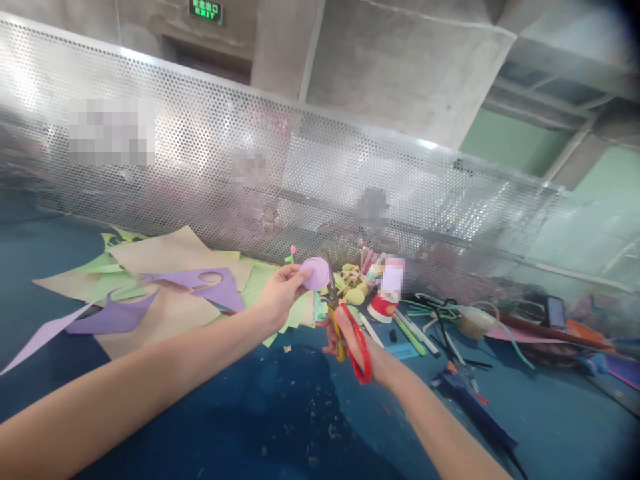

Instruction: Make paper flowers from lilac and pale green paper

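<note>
My left hand [283, 290] pinches a small round purple paper piece [316, 273] and holds it up above the blue table [260, 407]. My right hand [350, 343] grips scissors [350, 337] with a red and a yellow handle. Their blades point up to the right edge of the purple piece. Both arms reach in from the bottom of the view.
Tan, green and purple cut sheets [165, 287] lie at the left. A red and white glue bottle [386, 300], pens [415, 330], a tape roll [475, 323] and scraps crowd the right. A perforated metal screen [300, 173] stands behind. Paper crumbs dot the near table.
</note>
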Motion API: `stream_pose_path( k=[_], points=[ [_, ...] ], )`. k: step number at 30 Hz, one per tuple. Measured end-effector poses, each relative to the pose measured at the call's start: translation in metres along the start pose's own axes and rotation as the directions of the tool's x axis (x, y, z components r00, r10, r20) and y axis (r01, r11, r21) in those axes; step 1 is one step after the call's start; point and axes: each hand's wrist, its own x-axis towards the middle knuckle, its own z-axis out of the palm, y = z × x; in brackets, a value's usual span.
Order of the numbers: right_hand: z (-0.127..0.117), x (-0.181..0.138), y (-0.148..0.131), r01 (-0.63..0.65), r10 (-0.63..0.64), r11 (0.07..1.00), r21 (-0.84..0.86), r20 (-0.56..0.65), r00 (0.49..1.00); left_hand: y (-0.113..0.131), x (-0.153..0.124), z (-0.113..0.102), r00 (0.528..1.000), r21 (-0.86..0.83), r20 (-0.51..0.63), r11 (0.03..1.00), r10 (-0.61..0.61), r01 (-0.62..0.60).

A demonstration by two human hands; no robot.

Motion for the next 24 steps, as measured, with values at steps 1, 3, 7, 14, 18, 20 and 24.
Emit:
stream_pose_path(
  k=[1, 3, 7, 14, 18, 20, 24],
  points=[
    [0.001, 0.001, 0.000, -0.012, 0.012, 1.000, 0.022, 0.002, 1.000, 0.000, -0.001, 0.001, 1.000, -0.002, -0.004, 1.000, 0.002, -0.002],
    [0.003, 0.002, 0.000, -0.028, 0.028, 0.998, 0.058, 0.000, 1.000, 0.001, -0.002, 0.002, 1.000, -0.005, -0.007, 1.000, 0.002, -0.002],
    [0.007, 0.001, -0.004, -0.012, 0.013, 0.999, 0.033, -0.032, 0.999, 0.002, -0.004, 0.004, 1.000, -0.008, -0.016, 1.000, -0.012, 0.012],
    [0.006, 0.001, 0.001, 0.082, -0.087, 0.993, -0.090, -0.053, 0.995, 0.002, -0.005, 0.005, 1.000, -0.013, -0.011, 1.000, -0.013, 0.013],
    [0.007, 0.002, 0.004, 0.090, -0.094, 0.993, -0.081, -0.056, 0.994, 0.002, -0.005, 0.004, 1.000, -0.015, -0.005, 1.000, -0.017, 0.017],
    [0.007, 0.003, 0.006, 0.081, -0.086, 0.994, -0.070, -0.068, 0.994, 0.003, -0.005, 0.004, 1.000, -0.008, -0.002, 1.000, -0.024, 0.024],
    [0.007, 0.002, 0.007, 0.084, -0.091, 0.994, -0.073, -0.091, 0.992, 0.004, -0.006, 0.005, 0.999, -0.009, -0.002, 0.999, -0.035, 0.035]
  ],
)
